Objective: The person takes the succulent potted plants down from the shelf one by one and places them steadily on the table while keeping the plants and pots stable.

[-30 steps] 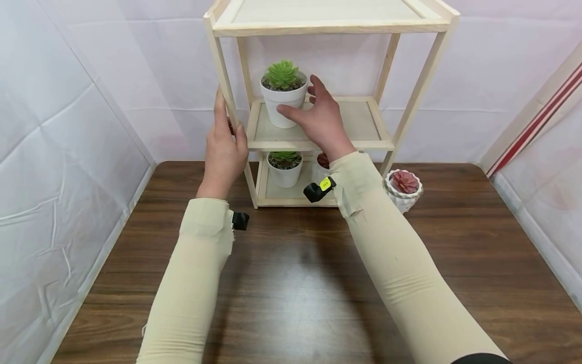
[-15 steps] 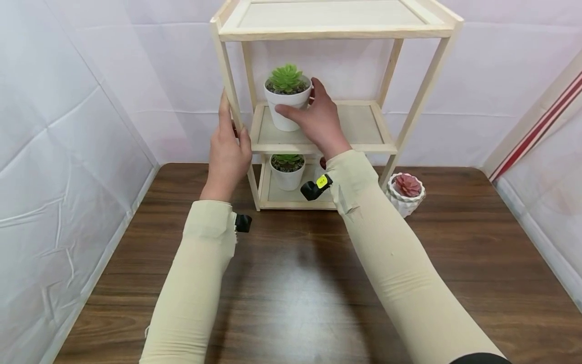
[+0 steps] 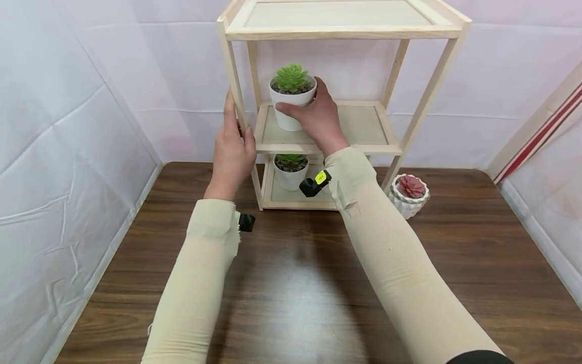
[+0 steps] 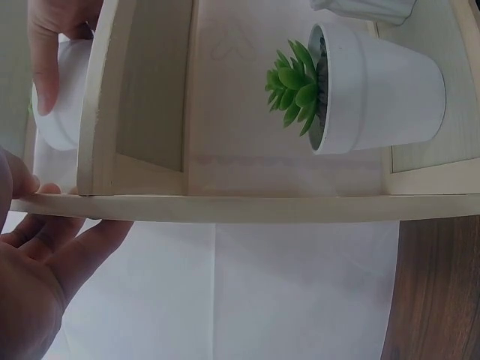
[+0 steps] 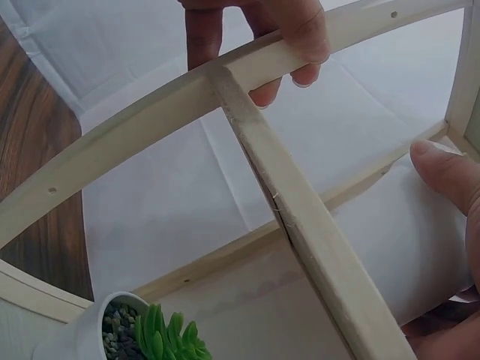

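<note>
On the middle tier of a pale wooden shelf stands a white-potted green succulent. My right hand holds this pot from the right, thumb across its front and fingers round its far side. In the left wrist view the same pot shows beneath the right thumb. My left hand grips the shelf's front left post. The right wrist view has the left thumb on one face of the post and fingers on the other side.
Below, on the bottom tier, sits another green succulent in a white pot; the right wrist partly covers that tier. A red succulent in a ridged white pot stands on the brown table, right of the shelf.
My right hand's fingers have come in from beside the pot and taken hold of it. The left hand stays on the post. The head view has shifted slightly.
</note>
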Demonstrator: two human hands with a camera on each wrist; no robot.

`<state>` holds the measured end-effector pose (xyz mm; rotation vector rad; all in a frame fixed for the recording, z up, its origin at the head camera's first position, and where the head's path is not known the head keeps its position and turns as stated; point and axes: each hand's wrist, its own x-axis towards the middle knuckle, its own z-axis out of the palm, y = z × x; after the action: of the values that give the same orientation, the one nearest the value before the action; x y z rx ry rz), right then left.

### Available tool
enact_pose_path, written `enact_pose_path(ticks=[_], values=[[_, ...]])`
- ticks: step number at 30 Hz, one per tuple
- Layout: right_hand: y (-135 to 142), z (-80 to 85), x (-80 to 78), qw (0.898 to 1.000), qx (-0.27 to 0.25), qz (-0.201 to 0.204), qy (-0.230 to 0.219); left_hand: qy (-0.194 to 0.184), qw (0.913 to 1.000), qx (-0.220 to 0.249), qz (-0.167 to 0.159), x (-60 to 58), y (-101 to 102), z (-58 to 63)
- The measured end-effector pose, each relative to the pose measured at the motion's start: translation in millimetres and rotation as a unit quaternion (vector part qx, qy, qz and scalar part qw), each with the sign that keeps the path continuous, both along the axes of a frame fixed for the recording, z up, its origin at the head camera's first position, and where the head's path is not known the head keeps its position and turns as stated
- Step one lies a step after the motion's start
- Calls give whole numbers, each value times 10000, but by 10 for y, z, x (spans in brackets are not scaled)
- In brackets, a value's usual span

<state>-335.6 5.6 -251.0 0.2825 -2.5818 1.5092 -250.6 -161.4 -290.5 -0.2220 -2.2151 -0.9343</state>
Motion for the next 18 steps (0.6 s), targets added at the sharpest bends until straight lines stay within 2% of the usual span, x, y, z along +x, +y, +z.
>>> enact_pose_path(ticks=[10, 18], values=[[-1, -20, -27, 9997, -183, -43, 130, -30, 10000, 5, 48, -4, 17, 7], [51, -30, -3, 9995, -250, -93, 180, 24, 10000, 12, -36, -24, 59, -8]])
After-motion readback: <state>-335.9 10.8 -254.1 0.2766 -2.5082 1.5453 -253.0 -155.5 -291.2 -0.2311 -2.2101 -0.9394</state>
